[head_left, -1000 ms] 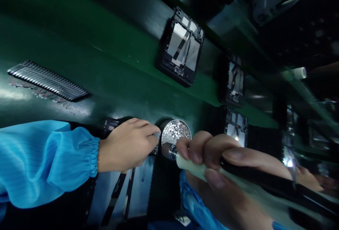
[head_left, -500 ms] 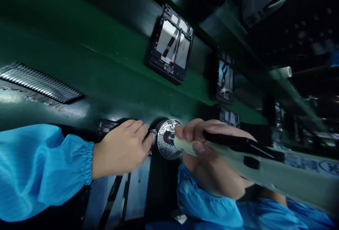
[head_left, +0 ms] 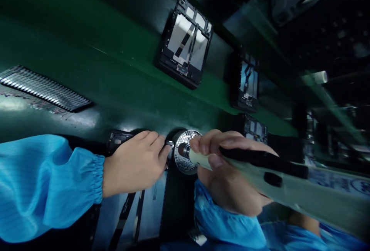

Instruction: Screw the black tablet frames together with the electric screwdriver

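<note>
From here I see the right hand closed around an electric screwdriver, its tip at a round perforated metal disc, while the curled left hand lies nearer a black device frame, holding I cannot tell.

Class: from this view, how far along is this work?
Done: a black phone frame on the green belt shows ribbons fitted. In hand: the right hand holds an electric screwdriver to a perforated metal disc; the left hand covers another frame. Remaining: further frames.
</note>
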`<state>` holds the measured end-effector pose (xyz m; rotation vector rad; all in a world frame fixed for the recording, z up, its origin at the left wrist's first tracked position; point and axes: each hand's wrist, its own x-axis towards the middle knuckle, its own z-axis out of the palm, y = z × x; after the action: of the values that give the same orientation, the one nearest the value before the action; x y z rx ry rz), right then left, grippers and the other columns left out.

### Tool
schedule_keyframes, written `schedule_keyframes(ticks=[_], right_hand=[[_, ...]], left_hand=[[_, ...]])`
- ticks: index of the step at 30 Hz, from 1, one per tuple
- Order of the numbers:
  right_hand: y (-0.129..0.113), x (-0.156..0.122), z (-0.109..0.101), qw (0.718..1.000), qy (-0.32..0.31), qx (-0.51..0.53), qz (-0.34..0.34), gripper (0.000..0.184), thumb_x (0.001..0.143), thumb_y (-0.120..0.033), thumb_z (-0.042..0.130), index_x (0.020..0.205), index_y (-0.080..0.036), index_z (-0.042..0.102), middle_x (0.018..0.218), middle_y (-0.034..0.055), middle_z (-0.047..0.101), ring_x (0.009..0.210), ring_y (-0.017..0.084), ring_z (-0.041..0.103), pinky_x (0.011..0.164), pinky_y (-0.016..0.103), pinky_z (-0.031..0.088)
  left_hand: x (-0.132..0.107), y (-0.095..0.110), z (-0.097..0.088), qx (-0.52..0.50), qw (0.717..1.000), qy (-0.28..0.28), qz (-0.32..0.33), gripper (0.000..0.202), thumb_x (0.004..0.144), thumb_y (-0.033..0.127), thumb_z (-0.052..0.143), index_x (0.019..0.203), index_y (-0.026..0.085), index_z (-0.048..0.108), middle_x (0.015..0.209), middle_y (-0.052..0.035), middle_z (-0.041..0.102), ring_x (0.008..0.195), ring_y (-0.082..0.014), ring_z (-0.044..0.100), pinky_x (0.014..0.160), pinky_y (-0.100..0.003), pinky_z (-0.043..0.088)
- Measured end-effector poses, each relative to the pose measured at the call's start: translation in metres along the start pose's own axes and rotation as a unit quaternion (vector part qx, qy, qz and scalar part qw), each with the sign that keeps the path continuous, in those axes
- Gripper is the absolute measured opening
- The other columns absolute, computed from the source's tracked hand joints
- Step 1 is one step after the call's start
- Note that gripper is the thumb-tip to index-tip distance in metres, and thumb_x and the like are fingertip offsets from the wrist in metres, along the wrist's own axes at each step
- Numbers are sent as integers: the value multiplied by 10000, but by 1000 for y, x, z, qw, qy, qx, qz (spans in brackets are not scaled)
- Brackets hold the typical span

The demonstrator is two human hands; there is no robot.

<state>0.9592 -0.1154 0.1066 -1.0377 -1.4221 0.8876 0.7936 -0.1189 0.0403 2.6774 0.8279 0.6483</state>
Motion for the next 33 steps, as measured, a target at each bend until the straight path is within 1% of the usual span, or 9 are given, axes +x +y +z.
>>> schedule_keyframes(ticks=[6, 9, 11, 15, 17, 19, 22, 25, 33], right_hand=[[-1, 0, 2, 1000, -16, -21, -2, 359, 694, 60, 611, 909, -209, 713, 715, -20, 598, 647, 147, 584, 595, 358, 517], [2, -1, 0, 1000, -19, -12, -6, 331, 728, 20, 619, 927, -226, 714, 717, -15, 592, 648, 152, 579, 593, 371, 522], [3, 1, -6, 1000, -11, 7, -4, 322, 743, -22, 630, 962, -241, 721, 719, -14, 589, 649, 154, 575, 574, 362, 516], [6, 9, -28, 997, 61, 12, -41, 315, 703, -63, 665, 952, -242, 739, 678, -26, 581, 627, 137, 561, 530, 300, 490], [11, 14, -38, 993, 105, 16, -58, 286, 678, -70, 681, 907, -233, 740, 655, -31, 569, 619, 126, 560, 526, 276, 489], [19, 18, -42, 990, 129, 23, -47, 255, 673, -95, 702, 883, -235, 733, 631, -36, 548, 615, 125, 561, 532, 272, 495], [31, 22, -40, 991, 131, 28, -17, 227, 682, -142, 731, 879, -255, 718, 628, -41, 518, 621, 133, 561, 552, 293, 507], [37, 23, -36, 992, 123, 25, -1, 228, 703, -167, 737, 901, -273, 704, 650, -40, 495, 648, 147, 568, 584, 323, 519], [40, 21, -35, 995, 96, 29, -3, 220, 746, -129, 722, 933, -245, 704, 681, -24, 521, 670, 157, 583, 597, 342, 515]], left_hand=[[0, 5, -2, 19, 1000, -4, -2, 385, 1000, 272, 474, 1168, 0, 688, 1081, -223, 709, 1038, -351, 672, 833, -448, 561], [-1, 6, -5, 40, 999, -3, 6, 430, 996, 307, 480, 1209, -12, 673, 1116, -240, 706, 1057, -355, 670, 873, -458, 556], [-2, 7, -8, 61, 998, -11, 4, 460, 977, 347, 513, 1238, 1, 668, 1171, -258, 693, 1061, -379, 672, 881, -494, 558], [-6, 9, -13, 103, 994, -21, -16, 513, 903, 420, 633, 1269, 63, 677, 1206, -285, 680, 1031, -431, 685, 813, -564, 585], [-8, 11, -13, 126, 992, -10, -11, 472, 874, 360, 675, 1252, 77, 693, 1175, -292, 692, 1014, -435, 697, 796, -565, 598], [-9, 13, -12, 144, 990, 3, -4, 416, 857, 289, 687, 1217, 82, 713, 1155, -298, 699, 1008, -443, 705, 801, -575, 604], [-10, 16, -11, 149, 989, 22, -1, 383, 856, 252, 668, 1188, 71, 724, 1160, -321, 689, 1003, -466, 708, 793, -593, 608], [-11, 17, -11, 148, 989, 20, -4, 372, 863, 237, 656, 1182, 60, 726, 1152, -335, 685, 983, -475, 713, 783, -599, 612], [-8, 16, -9, 149, 989, 9, -13, 381, 908, 285, 625, 1194, 52, 723, 1162, -318, 690, 1006, -456, 713, 807, -584, 616]])
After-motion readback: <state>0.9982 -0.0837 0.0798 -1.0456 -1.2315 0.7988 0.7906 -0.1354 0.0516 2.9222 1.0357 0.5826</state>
